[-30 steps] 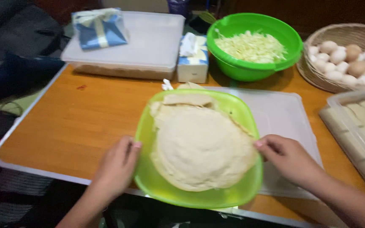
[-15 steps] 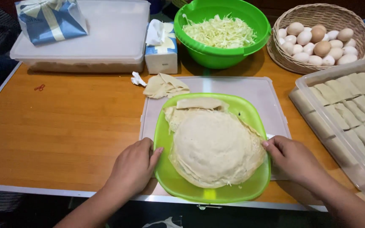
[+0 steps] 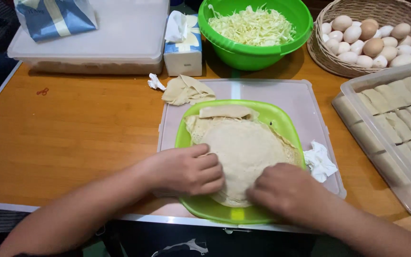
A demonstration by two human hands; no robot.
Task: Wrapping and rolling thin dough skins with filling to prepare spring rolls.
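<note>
Nearest the camera, the left hand (image 3: 186,170) rests with curled fingers on the near left edge of the stack of thin round wrappers (image 3: 246,154), and the right hand (image 3: 284,190) presses loosely bent fingers on the near right edge. Neither hand is clenched; whether a fingertip has already lifted a sheet I cannot tell, since the knuckles hide the rim.

The wrappers lie piled in a lime green plate (image 3: 281,124), which sits on a pale translucent lid (image 3: 305,97) on the wooden table (image 3: 82,128). They look very thin, limp and light, likely to tear or cling to the sheet below, so the sound place to take hold seems to be the outer rim, peeling one layer slowly with both hands rather than pinching the middle.

A crumpled tissue (image 3: 319,161) lies just right of the plate. To the far right is a clear tray of folded rolls (image 3: 405,128). Farther back lie torn wrapper scraps (image 3: 186,90), a tissue box (image 3: 182,50), a green bowl of shredded cabbage (image 3: 255,28) and a basket of eggs (image 3: 367,35).
</note>
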